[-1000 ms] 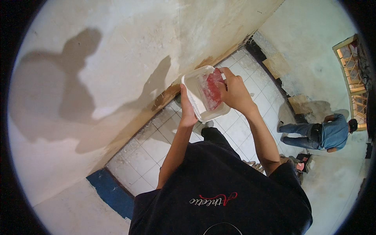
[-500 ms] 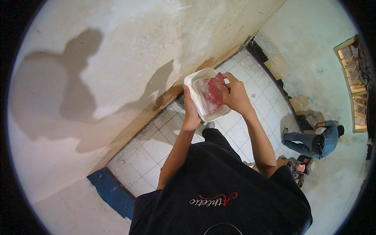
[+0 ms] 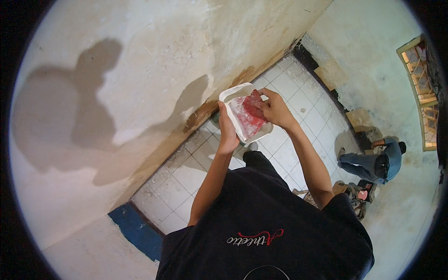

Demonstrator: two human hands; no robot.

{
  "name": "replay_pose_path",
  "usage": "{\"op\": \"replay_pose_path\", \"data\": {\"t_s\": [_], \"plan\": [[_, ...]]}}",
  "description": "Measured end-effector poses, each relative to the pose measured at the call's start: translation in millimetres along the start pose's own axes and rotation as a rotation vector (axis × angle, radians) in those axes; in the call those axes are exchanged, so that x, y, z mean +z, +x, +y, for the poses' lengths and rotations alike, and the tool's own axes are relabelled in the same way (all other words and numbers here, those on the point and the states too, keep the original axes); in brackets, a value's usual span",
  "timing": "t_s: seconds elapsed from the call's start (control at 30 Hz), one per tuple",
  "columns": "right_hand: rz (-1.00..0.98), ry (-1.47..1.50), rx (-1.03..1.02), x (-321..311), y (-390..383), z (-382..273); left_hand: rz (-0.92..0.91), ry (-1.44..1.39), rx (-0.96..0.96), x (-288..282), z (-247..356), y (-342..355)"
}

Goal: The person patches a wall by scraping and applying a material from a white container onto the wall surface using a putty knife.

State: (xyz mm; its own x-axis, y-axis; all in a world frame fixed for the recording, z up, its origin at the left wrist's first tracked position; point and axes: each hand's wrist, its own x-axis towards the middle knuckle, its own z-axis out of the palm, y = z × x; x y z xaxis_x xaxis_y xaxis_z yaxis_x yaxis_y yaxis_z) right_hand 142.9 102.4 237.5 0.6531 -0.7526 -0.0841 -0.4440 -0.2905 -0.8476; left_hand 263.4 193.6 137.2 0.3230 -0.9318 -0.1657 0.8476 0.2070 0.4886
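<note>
A rectangular white plastic tub [image 3: 249,87], coated inside with white paste, is held up in front of me. My left hand [image 3: 227,127] grips its left side, with the thumb along the wall and the other fingers hidden underneath. From the right, my right hand [image 3: 279,111] pinches a flat red putty scraper [image 3: 253,106] by its upper part. White paste smears the scraper, and its lower part lies inside the tub. The paste and the tilt of the blade hide exactly where its lower edge ends.
A stained, patchy wall [image 3: 158,60] stands close on my left, with my shadow on it. White floor tiles [image 3: 298,93] lie below. At the right a co-worker [image 3: 389,161] bends toward the far wall, near a pile of things [image 3: 357,196]. A barred window [image 3: 420,93] is beyond.
The red scraper has shifted left and tilted inside the tub, with my right hand following slightly. The tub stays nearly in place in my left hand.
</note>
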Motion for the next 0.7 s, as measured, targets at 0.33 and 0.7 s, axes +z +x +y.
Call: {"op": "replay_pose_path", "data": {"t_s": [0.33, 0.7], "plan": [[-0.059, 0.400, 0.181, -5.8, -11.5, 36.6, 0.118, 0.020, 0.095, -9.9, 9.8, -30.2], [-0.090, 0.601, 0.167, -10.2, -23.3, 28.5, 0.072, -0.027, 0.060, -4.0, 15.0, -21.3]]}}
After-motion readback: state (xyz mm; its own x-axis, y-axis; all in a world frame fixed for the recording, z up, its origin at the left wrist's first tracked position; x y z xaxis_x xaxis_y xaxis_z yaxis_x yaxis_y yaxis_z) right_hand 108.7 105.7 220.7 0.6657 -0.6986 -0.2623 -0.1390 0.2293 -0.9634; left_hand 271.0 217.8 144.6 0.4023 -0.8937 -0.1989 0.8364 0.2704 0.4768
